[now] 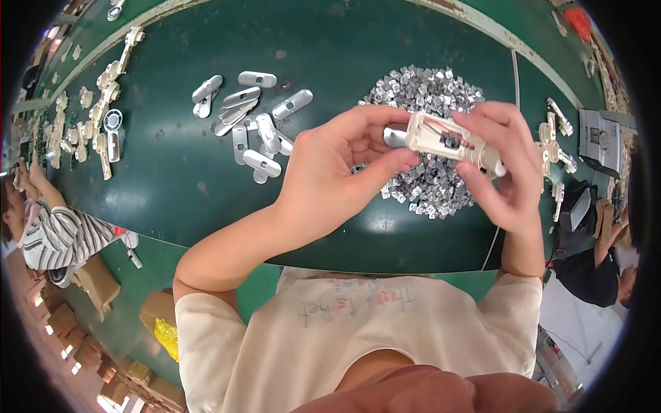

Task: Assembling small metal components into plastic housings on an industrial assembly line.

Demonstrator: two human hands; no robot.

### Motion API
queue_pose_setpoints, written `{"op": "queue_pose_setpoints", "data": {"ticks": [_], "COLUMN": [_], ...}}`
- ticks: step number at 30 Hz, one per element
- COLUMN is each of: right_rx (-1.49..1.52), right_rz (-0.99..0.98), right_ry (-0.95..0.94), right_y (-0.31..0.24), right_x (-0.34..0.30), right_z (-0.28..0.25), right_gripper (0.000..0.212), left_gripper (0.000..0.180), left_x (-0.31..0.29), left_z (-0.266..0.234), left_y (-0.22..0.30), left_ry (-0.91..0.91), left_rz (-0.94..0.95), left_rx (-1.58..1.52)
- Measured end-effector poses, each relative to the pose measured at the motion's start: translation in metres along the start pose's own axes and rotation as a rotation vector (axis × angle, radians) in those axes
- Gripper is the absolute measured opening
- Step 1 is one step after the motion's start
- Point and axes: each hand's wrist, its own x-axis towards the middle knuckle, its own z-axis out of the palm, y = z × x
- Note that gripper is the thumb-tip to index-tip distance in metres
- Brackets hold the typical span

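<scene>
Over a heap of small silvery cube-shaped parts, a cream plastic housing is held tilted, its open side showing red wires and a small black part. My right hand grips its rounded right end between thumb and fingers. My left hand curls round a silver oval cover at the housing's left end, thumb close to the rim. Much of this cover is hidden by the fingers. Left of my hands lie several loose silver oval covers, some overlapping, each with a small slot.
Cream plastic assemblies line the green table at far left; more assemblies lie at right. A person in a striped top works at left, another in black at right. Cardboard boxes stand on the floor.
</scene>
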Motion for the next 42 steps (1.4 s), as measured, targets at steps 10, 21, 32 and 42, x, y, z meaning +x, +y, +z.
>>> {"op": "queue_pose_setpoints", "data": {"ticks": [10,21,32,42], "right_rx": [-0.011,-0.005,0.103,0.502], "right_rz": [-0.015,-0.016,0.065,0.552], "right_ry": [0.015,-0.008,-0.007,0.125], "right_y": [-0.001,0.004,0.003,-0.003], "right_x": [-0.015,-0.014,-0.018,-0.03], "right_z": [0.015,0.016,0.031,0.047], "right_gripper": [0.037,0.037,0.032,0.025], "left_gripper": [0.037,0.038,0.016,0.016], "left_x": [-0.006,-0.004,-0.004,-0.002], "left_z": [0.007,0.003,0.01,0.016], "left_y": [-0.002,-0.002,-0.01,-0.023], "left_ry": [-0.054,-0.067,0.128,0.247], "left_rz": [-0.044,-0.042,-0.024,-0.01], "left_rx": [0.0,0.024,0.043,0.005]}}
